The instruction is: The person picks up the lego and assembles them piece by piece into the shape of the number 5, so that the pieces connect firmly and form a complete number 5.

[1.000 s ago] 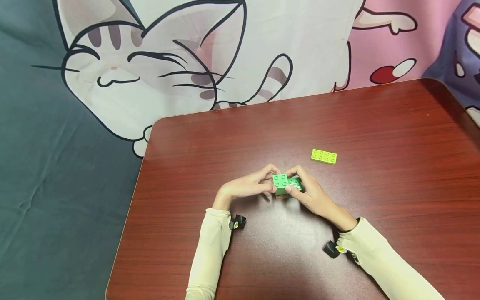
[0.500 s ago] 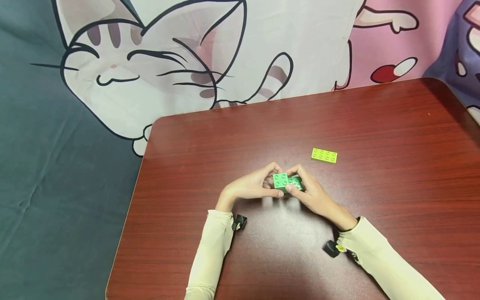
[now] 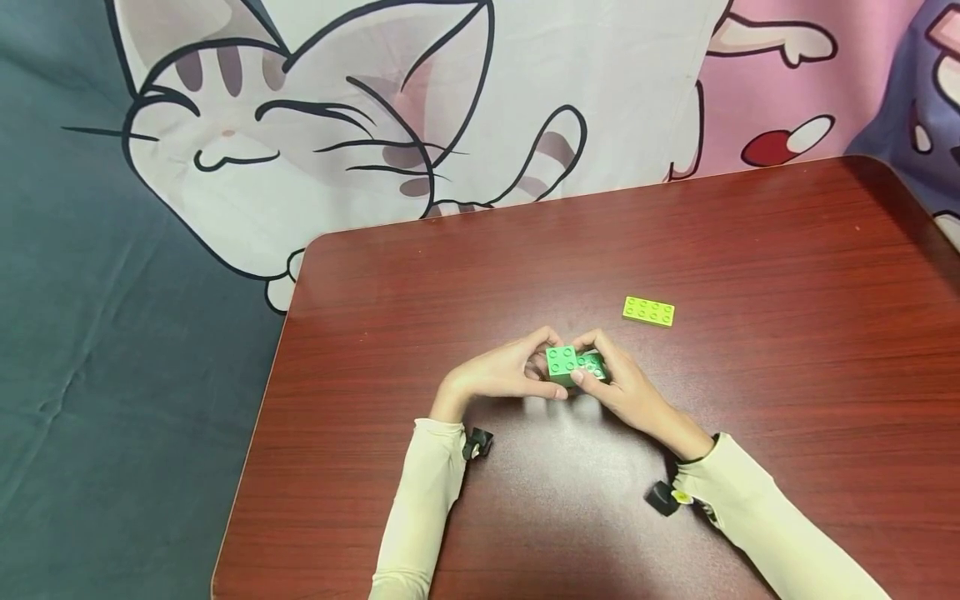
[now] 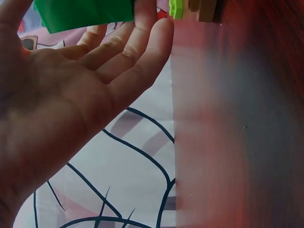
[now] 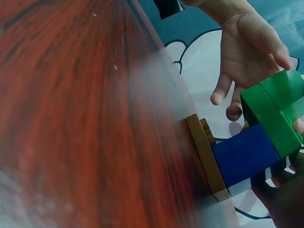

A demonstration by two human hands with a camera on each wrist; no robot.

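Note:
A stack of toy building bricks stands between both hands. On top is a bright green brick [image 3: 560, 360], set over one end of a darker green brick [image 3: 592, 365]. Below them, in the right wrist view, are a blue brick [image 5: 246, 154] and a brown plate [image 5: 207, 159] at the bottom. My left hand [image 3: 498, 371] reaches around the top brick from the left, thumb in front and index finger behind; its lower fingers extend loosely. From the right, my right hand [image 3: 626, 387] grips the stack by the darker green brick, partly covering it.
A lime green plate [image 3: 648, 312] with studs lies behind the hands to the right. The red-brown table [image 3: 420, 292] ends at a curtain [image 3: 630, 92] with cartoon cats. Black wrist cameras, such as the right one [image 3: 663, 498], hang below the sleeves.
My left thumb has slid right along the front of the top brick, and the left wrist shifted slightly right. My right hand keeps its grip with little movement.

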